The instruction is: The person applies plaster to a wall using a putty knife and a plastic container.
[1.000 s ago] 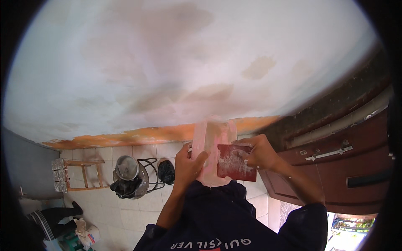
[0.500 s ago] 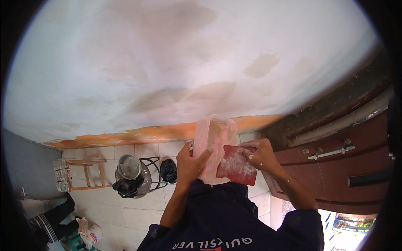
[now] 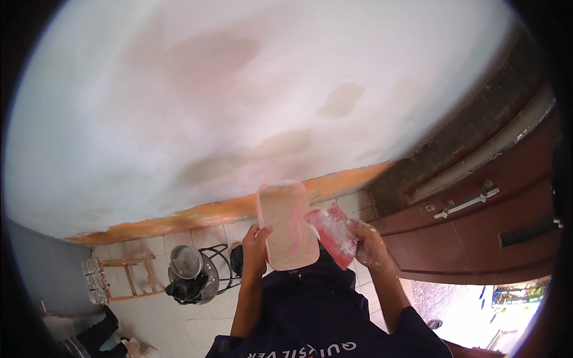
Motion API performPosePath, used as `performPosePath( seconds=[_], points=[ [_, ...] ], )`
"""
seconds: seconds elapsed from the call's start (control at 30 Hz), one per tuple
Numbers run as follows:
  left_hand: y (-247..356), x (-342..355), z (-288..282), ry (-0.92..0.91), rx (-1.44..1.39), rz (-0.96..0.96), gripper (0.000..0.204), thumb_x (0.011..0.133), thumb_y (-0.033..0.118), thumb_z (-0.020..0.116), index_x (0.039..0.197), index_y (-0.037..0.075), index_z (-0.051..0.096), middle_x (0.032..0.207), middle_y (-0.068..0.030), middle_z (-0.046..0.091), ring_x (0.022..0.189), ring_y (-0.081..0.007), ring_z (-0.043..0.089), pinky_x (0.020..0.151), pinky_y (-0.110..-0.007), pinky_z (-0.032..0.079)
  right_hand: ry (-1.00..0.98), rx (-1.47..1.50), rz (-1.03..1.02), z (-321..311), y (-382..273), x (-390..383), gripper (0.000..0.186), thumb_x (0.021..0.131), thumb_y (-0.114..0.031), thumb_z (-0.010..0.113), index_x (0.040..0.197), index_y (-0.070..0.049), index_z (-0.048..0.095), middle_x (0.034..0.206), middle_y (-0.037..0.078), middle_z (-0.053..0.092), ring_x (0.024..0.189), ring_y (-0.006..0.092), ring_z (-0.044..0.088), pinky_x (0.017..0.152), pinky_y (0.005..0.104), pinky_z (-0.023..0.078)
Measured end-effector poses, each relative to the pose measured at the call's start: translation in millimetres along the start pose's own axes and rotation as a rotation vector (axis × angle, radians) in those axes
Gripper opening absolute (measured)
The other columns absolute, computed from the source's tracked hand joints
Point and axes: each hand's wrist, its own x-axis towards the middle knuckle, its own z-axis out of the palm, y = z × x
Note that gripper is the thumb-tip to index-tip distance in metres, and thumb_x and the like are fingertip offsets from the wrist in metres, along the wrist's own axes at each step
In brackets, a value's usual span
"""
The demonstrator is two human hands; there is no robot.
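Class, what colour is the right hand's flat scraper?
The flat scraper is red with white smears, best seen in the head view.

- Floor [image 3: 179,328], pale tiles: on it I log a round stool [image 3: 209,287] and a wooden frame [image 3: 129,280].
- Round stool: I count one grey bucket [image 3: 186,262], one black bag [image 3: 186,290].

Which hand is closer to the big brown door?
Right. The right hand, holding the red scraper, is on the door side; the left hand, holding the pink tub, is farther left.
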Motion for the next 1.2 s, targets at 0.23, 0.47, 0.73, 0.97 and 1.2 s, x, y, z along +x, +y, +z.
performPosePath(
  seconds=[0.23, 0.47, 0.73, 0.97, 1.2],
  points=[
    [-38.8, 15.3, -5.3, -0.097, -0.244, -0.156, 0.039, 0.086, 0.024, 0.053, 0.111, -0.006, 0.05, 0.1, -0.0127, 0.06, 0.088, -0.0186, 0.061, 0.077, -0.03, 0.05, -0.021, 0.126, -0.199, -24.9, 20.1, -1.7, 0.031, 0.085, -0.005, 0.058, 0.113, 0.005, 0.051, 0.088, 0.008, 0.061, 0.068, 0.0133, 0.056, 0.059, 0.0264, 0.044],
    [-74.3, 25.9, 1.6, -0.01, -0.448, -0.263, 0.039, 0.088, 0.027, 0.047, 0.109, -0.006, 0.052, 0.101, -0.0142, 0.061, 0.092, -0.0218, 0.062, 0.08, -0.034, 0.051, 0.116, 0.089, -0.144, -96.5, 8.2, 60.1, 0.033, 0.08, 0.004, 0.057, 0.112, 0.003, 0.049, 0.093, 0.011, 0.062, 0.08, 0.0205, 0.062, 0.067, 0.0325, 0.053],
    [-82.1, 25.1, 61.5, 0.062, -0.508, -0.265, 0.053, 0.088, 0.034, 0.044, 0.124, -0.005, 0.045, 0.114, -0.0178, 0.059, 0.1, -0.0285, 0.062, 0.086, -0.04, 0.051, 0.22, 0.101, -0.074, -183.3, -6.6, 170.8, 0.039, 0.073, 0.006, 0.058, 0.11, 0.006, 0.047, 0.097, 0.017, 0.061, 0.084, 0.0286, 0.065, 0.075, 0.0385, 0.059],
    [-71.0, 16.2, 100.0, 0.175, -0.496, -0.217, 0.049, 0.088, 0.027, 0.045, 0.123, -0.007, 0.046, 0.118, -0.0174, 0.057, 0.107, -0.0271, 0.058, 0.093, -0.036, 0.045, 0.156, 0.077, 0.005, -187.4, -18.2, 254.9, 0.035, 0.074, 0.006, 0.055, 0.108, 0.004, 0.049, 0.094, 0.016, 0.061, 0.079, 0.0284, 0.066, 0.076, 0.0374, 0.059],
    [-71.6, 2.8, 115.6, 0.297, -0.453, -0.161, 0.052, 0.088, 0.028, 0.044, 0.128, -0.007, 0.042, 0.122, -0.0179, 0.054, 0.111, -0.0281, 0.056, 0.095, -0.037, 0.044, 0.075, 0.046, -0.053, -175.1, -37.1, 283.7, 0.022, 0.086, -0.002, 0.05, 0.107, 0.005, 0.05, 0.096, 0.017, 0.061, 0.082, 0.0312, 0.065, 0.077, 0.04, 0.059]
  ],
)
